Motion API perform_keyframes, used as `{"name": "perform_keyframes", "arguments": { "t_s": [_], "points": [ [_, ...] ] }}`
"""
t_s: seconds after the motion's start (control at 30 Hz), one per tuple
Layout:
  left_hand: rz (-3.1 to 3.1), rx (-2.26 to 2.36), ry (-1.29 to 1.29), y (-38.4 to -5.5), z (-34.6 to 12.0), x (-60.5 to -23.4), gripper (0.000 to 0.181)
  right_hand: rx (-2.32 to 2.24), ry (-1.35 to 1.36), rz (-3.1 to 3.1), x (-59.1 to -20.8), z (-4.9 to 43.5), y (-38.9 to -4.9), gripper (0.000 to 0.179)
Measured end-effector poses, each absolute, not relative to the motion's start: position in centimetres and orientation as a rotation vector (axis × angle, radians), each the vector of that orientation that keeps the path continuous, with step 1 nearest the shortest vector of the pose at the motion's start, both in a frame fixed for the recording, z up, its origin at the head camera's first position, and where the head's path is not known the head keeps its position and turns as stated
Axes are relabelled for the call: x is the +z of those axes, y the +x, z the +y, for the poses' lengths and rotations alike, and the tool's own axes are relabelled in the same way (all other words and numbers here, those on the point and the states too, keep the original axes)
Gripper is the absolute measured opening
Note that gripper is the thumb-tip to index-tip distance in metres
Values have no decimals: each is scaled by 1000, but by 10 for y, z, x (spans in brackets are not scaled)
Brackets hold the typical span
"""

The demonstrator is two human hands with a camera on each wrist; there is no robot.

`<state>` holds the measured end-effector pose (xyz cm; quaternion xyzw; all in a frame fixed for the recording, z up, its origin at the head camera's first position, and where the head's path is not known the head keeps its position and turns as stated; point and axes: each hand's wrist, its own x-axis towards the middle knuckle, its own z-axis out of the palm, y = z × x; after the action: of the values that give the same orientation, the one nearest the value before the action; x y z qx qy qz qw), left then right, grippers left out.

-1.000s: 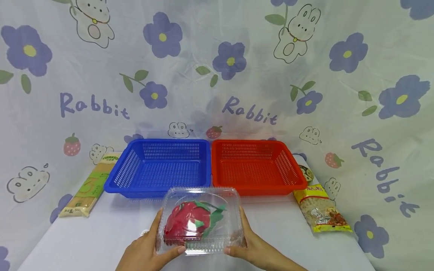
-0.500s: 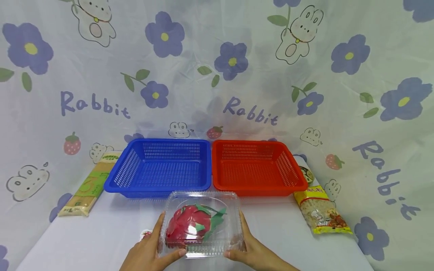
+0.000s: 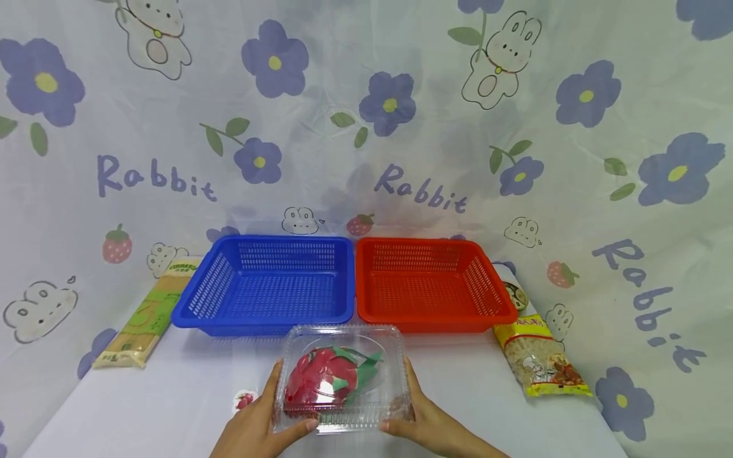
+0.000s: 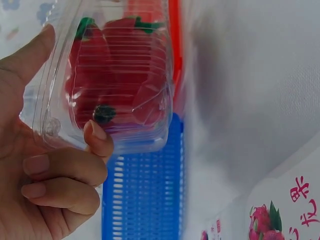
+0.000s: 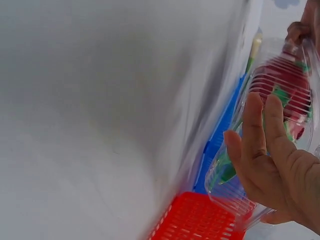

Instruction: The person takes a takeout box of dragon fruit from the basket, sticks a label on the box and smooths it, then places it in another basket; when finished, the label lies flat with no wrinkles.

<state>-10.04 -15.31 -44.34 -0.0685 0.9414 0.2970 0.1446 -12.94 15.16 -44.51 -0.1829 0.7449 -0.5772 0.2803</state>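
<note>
A clear plastic clamshell box is held up over the near part of the table, with a red dragon fruit with green scales inside. My left hand grips its left side, thumb along the front edge. On the opposite side my right hand holds it, thumb at the front corner. In the left wrist view, fingers bend against the underside. The right wrist view has fingers spread under the ribbed bottom. A small picture card showing dragon fruit lies beside my left hand.
Behind the box, a blue basket and a red basket stand side by side. A noodle pack lies at the left. A yellow-ended food bag lies at the right, with another pack behind it. A printed curtain hangs behind.
The box and both hands have lowered slightly and come a little toward me, leaving a gap before the baskets. The picture card beside my left hand now shows more fully.
</note>
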Motion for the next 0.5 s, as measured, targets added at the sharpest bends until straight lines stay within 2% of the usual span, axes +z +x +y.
{"name": "perform_keyframes", "arguments": {
  "t_s": [0.5],
  "points": [
    [2681, 855, -196, -107, -151, -453, 127, -1547, -505, 2053, -459, 153, -134, 118]
  ]
}}
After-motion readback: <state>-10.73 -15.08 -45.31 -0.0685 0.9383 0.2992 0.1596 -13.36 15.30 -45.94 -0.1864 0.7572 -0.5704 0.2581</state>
